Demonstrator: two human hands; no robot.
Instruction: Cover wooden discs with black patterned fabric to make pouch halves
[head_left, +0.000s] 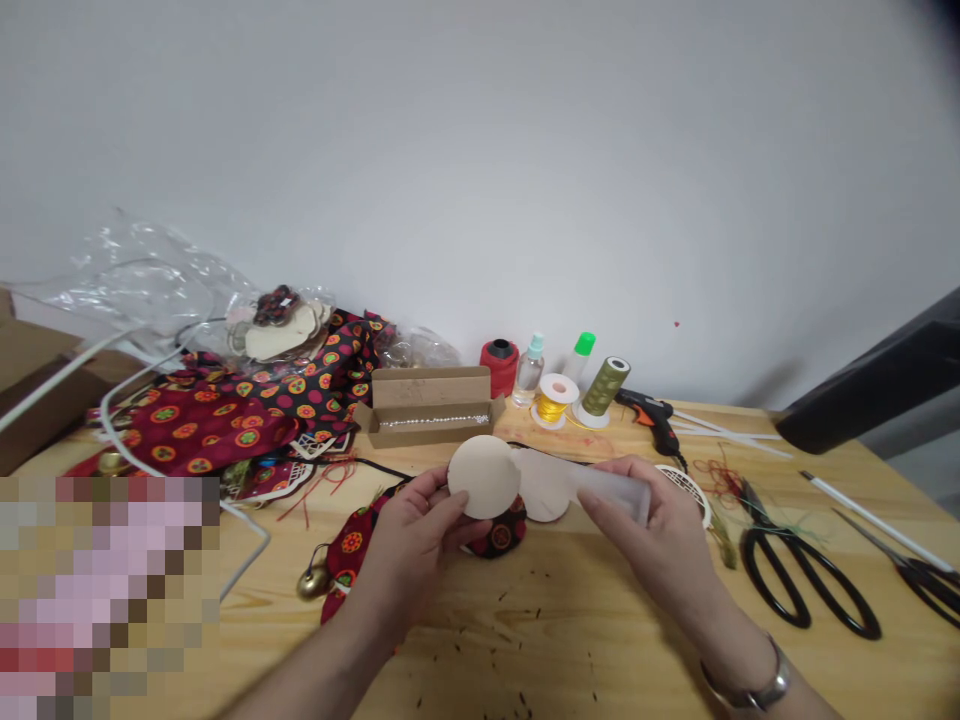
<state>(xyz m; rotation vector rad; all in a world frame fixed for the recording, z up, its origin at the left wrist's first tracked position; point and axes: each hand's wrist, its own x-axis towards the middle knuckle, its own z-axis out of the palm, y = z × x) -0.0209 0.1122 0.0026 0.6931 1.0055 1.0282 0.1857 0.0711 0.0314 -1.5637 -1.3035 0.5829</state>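
My left hand is closed on a round cream disc, thumb on its face and fingers behind. My right hand grips a translucent whitish glue bottle, tilted so its narrow end points left at the disc's edge. Whether the tip touches the disc I cannot tell. A second pale disc shows behind the bottle. Under my left hand lies patterned dark red fabric with a brass bell at its left.
Behind my hands stand a cardboard box, a red thread spool, a small clear bottle, yellow cord and a green spool. At right lie a glue gun and black-handled scissors. Patterned cloth is heaped left.
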